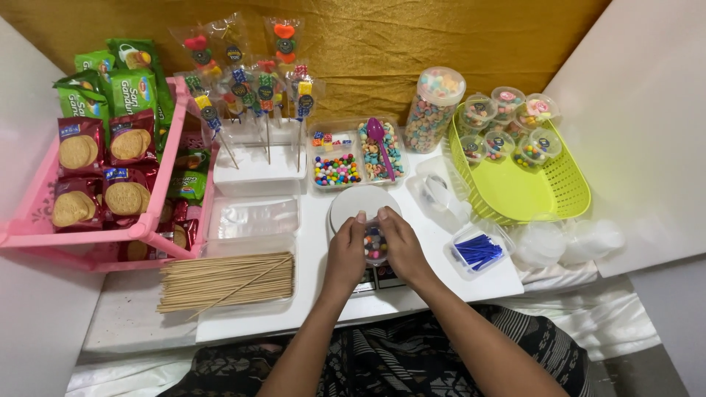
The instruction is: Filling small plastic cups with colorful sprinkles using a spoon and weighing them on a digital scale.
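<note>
White counter carrying a pink rack of biscuit packs, a green basket, and wooden skewers. Left hand and right hand, each grip grasping a small clear candy cup just before a round white scale.

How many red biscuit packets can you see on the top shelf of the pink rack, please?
4 red biscuit packets: two at the back, two in front. More seem partly hidden on the lower shelf of the pink rack.
</note>
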